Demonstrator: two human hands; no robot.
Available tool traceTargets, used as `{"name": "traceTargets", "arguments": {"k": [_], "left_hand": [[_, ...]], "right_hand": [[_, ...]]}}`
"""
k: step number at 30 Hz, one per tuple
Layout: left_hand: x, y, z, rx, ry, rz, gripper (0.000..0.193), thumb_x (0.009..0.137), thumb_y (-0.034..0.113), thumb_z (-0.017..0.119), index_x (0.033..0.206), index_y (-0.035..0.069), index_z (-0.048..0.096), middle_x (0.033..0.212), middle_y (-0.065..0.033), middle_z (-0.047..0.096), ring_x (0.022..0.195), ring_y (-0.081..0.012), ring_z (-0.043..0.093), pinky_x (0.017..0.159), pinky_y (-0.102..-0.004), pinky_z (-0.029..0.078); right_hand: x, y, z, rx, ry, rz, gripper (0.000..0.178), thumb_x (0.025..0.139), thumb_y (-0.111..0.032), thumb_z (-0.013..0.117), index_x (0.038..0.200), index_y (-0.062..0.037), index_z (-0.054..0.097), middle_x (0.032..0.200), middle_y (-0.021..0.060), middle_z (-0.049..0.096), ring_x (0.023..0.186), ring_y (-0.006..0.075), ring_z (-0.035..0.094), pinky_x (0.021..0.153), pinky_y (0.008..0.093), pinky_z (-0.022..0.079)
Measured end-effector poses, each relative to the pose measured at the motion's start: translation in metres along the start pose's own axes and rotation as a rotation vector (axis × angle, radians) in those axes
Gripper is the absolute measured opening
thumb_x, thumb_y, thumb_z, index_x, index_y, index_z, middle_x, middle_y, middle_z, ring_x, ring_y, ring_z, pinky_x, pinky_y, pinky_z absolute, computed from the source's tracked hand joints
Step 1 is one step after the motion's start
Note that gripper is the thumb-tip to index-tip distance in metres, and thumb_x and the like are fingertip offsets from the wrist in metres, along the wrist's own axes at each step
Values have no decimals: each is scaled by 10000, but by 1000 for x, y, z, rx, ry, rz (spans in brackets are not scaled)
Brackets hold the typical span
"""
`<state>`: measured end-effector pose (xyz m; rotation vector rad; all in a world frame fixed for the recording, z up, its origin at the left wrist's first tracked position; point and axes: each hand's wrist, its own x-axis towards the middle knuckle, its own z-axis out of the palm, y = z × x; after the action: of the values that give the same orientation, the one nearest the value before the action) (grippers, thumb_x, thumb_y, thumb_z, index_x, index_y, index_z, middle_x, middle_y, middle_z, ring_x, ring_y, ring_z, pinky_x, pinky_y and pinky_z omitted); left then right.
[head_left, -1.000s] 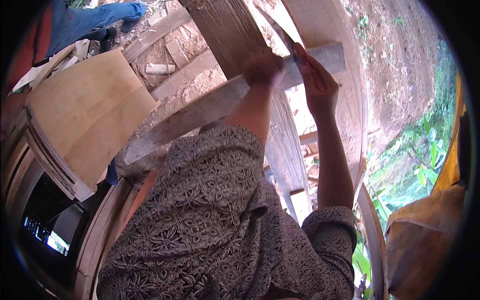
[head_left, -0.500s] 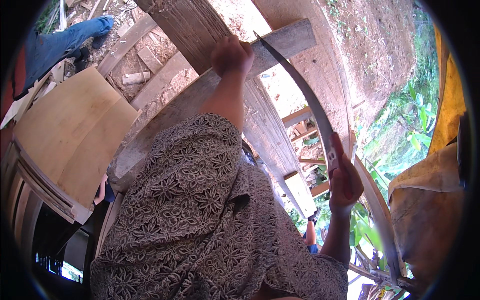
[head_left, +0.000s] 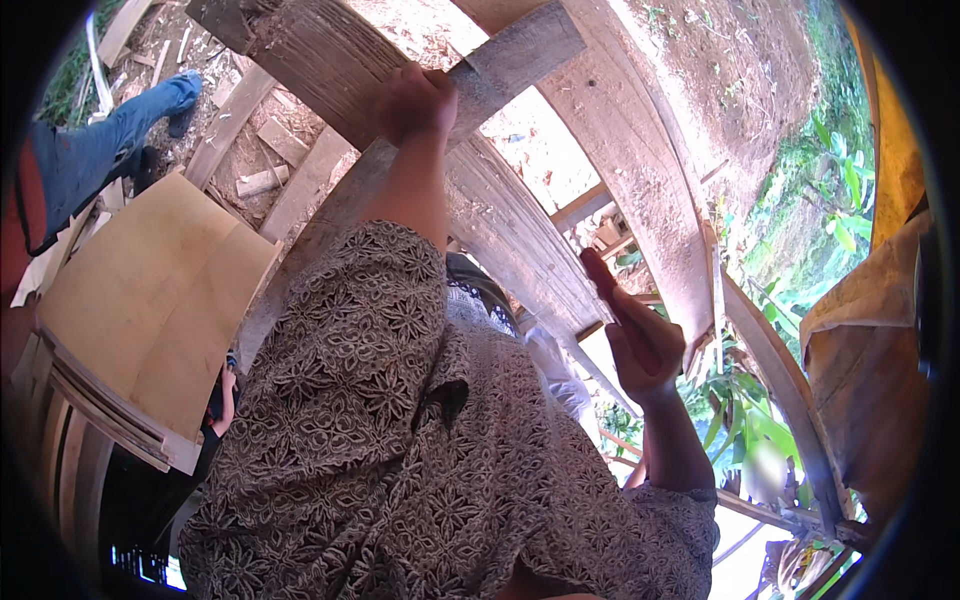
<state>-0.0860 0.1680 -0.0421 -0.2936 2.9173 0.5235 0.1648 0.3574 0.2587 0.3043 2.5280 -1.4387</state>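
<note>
Left hand clenched at board; right hand wrapped round red handle, blade indiscernible; board looks whole, no end severed; cut depth unclear.

The patterned sleeve is covering the lower end of the grey plank. On that plank, the left hand is closing over its own fingertips, hiding them. Right of the plank, blur is smearing the right hand, and the far part of the dark red handle is staying too unclear to tell. Left of the plank, the dark rim is cutting off a person in blue jeans, and a pale panel is partly hiding another person's arm.
</note>
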Motion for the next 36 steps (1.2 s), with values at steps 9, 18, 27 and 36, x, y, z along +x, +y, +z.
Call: {"name": "traceTargets", "arguments": {"k": [9,18,27,36], "left_hand": [[23,-13,24,201,-151,164,617,1016,523,394,1101,50,782,1172,-190,737,1094,-391,714,906,-538,570],[13,4,19,119,-107,75,627,998,451,346,1162,-4,745,1191,-265,715,1100,-450,695,935,-565,538],[-4,20,-26,137,-218,-62,567,980,367,345,1203,-6,710,1195,-264,712,1089,-451,697,920,-566,562],[35,-3,34,235,-431,108,447,975,374,458,1138,42,709,1153,-206,714,1061,-388,711,882,-524,583]], "right_hand": [[87,70,78,339,240,-82,439,976,-130,678,1403,-227,645,1265,70,740,1000,221,764,932,331,605],[31,55,35,201,277,-66,346,918,-144,738,1264,-143,744,1100,104,783,871,248,774,799,361,601],[102,40,48,106,253,-55,321,897,-149,731,1208,-212,780,963,99,788,757,260,744,716,364,576],[253,53,118,104,93,111,322,950,-162,679,1257,-219,757,1153,100,769,993,244,749,877,364,579]]}}
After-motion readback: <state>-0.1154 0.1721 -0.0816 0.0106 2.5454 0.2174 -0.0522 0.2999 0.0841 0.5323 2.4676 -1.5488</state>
